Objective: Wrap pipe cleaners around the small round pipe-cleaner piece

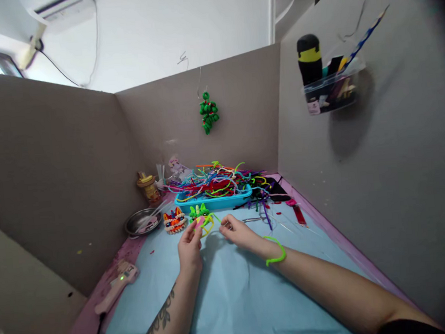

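Note:
My left hand [191, 245] pinches a small pink and yellow pipe-cleaner piece [200, 222] with yellow-green loops standing out from it. A bright green pipe cleaner [216, 218] runs from that piece toward my right hand [233, 229], whose thumb and fingers are closed on its end. Across my right wrist lies another curved lime pipe cleaner [280, 255]. Just beyond my left hand sit a green pipe-cleaner animal head [199, 210] and an orange and white one [175, 221]. My right fingertips partly hide the strand's end.
A blue tray [213, 203] heaped with colourful pipe cleaners stands at the back. Scissors [255, 219] lie right of my hands. At the left are a steel bowl [143, 221] and a corded glue gun [118, 288]. Grey partitions [199, 78] enclose the blue-covered table [234, 301].

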A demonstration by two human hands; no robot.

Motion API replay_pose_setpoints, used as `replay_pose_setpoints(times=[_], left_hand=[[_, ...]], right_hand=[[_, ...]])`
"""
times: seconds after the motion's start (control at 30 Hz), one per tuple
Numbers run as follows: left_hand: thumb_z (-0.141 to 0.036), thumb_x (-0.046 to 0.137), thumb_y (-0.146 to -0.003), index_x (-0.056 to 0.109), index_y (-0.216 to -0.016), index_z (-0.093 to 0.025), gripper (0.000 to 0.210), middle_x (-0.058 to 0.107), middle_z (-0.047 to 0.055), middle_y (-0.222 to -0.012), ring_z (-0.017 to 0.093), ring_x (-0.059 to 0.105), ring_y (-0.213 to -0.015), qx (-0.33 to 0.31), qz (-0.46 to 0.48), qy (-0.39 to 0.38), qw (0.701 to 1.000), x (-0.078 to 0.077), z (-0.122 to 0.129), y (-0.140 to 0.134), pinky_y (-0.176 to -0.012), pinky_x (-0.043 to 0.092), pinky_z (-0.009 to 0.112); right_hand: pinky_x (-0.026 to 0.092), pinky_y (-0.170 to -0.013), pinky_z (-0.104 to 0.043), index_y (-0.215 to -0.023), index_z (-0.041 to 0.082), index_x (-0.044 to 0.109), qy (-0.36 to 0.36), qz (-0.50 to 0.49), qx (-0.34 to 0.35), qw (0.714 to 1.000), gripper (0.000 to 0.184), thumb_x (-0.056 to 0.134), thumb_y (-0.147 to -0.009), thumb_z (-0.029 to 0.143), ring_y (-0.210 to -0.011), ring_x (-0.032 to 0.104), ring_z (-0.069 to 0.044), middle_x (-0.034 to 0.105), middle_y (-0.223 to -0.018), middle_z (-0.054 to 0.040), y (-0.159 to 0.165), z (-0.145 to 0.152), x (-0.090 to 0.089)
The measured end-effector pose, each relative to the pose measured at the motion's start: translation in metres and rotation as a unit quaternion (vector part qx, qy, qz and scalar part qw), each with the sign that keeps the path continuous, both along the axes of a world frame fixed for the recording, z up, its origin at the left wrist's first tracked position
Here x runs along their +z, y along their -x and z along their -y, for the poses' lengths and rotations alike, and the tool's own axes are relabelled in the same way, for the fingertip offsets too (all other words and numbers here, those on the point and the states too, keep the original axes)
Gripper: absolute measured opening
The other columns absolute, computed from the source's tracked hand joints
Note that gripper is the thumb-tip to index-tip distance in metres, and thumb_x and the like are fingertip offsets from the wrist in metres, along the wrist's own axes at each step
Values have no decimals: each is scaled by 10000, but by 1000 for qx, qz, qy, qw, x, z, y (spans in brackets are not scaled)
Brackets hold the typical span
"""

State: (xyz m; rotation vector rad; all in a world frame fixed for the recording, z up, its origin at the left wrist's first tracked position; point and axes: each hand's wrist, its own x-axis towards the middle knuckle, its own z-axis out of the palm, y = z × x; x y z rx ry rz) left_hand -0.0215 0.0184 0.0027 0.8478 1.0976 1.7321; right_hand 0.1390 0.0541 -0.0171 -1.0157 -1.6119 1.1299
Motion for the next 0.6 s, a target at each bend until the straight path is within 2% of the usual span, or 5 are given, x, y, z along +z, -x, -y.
replay_pose_setpoints(times=[0.13, 0.3, 0.33, 0.47, 0.6], left_hand=[[-265, 774, -549, 617, -981, -176, 468, 641, -7, -792, -23, 285, -380, -13, 115, -9, 993, 1, -7, 13, -347, 205, 134], [-171, 714, -638, 603, -919, -213, 305, 586, -66, -664, -27, 272, -340, -38, 223, -28, 974, 3, -13, 30, -328, 208, 109], [-162, 694, -663, 601, -916, -213, 274, 585, -67, -663, -29, 264, -334, -34, 235, -31, 971, 4, -14, 33, -323, 202, 105], [-132, 633, -723, 601, -923, -224, 223, 626, -57, -742, -37, 238, -320, -14, 265, -42, 963, 6, -17, 45, -313, 189, 99], [-158, 694, -656, 618, -924, -224, 287, 639, -45, -761, -30, 250, -339, -16, 223, -49, 973, 7, -17, 41, -324, 199, 105]], right_hand=[[312, -444, -211, -839, 210, 524, 77, 107, 76, 988, 255, 590, -721, 426, -428, 500, -91, 598, -580, 33, -21, -5, 11], [349, -472, -205, -847, 202, 562, 131, 88, 150, 976, 314, 598, -710, 482, -502, 590, -110, 678, -735, -27, -52, -14, 38], [365, -487, -208, -847, 199, 567, 147, 79, 153, 974, 337, 594, -708, 504, -530, 606, -119, 681, -755, -38, -58, -18, 43], [388, -511, -215, -864, 191, 575, 158, 53, 86, 982, 384, 607, -690, 532, -605, 632, -142, 679, -809, -63, -85, -32, 59], [378, -499, -217, -853, 180, 578, 151, 45, 63, 985, 371, 623, -687, 509, -610, 631, -152, 672, -811, -74, -96, -36, 63]])
